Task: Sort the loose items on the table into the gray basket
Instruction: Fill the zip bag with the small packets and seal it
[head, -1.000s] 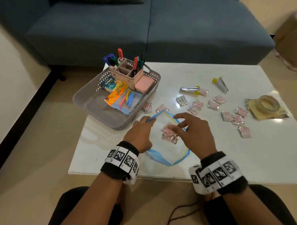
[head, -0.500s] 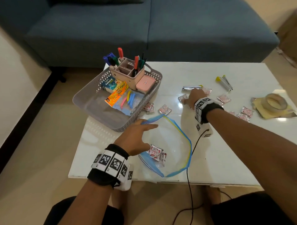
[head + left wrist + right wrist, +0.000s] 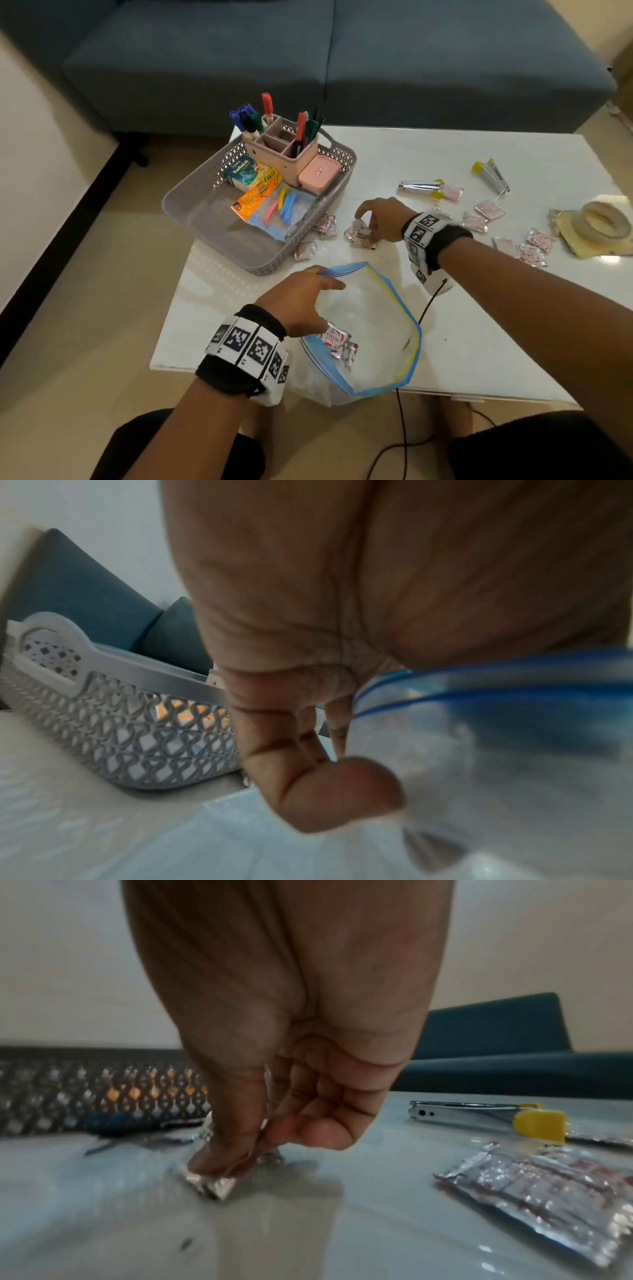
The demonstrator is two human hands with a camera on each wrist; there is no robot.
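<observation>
Right hand: My right hand (image 3: 378, 219) pinched foil sachets (image 3: 360, 235) between thumb and fingers, low on the white table (image 3: 513, 329), just beside the gray basket (image 3: 205, 219).
Left hand: My left hand (image 3: 301, 301) gripped the blue-edged rim of the zip bag (image 3: 387, 335), thumb and fingers curled on it, its mouth gaping at the table's near edge.
Doing it well: I judged the foil slippery and crinkly, so a firm pinch and a short carry to the open mouth served best, with the rim held wide.
Task's things: Some sachets lay inside the bag (image 3: 337, 342); many more were scattered (image 3: 489, 209) across the table with two yellow-tipped metal clips (image 3: 421, 186) and a tape roll (image 3: 604, 222).
Basket: It held a marker caddy (image 3: 281, 144), a pink case (image 3: 319, 173) and packets.
Room: A blue sofa (image 3: 308, 51) stood behind the glossy table, over a beige floor.
</observation>
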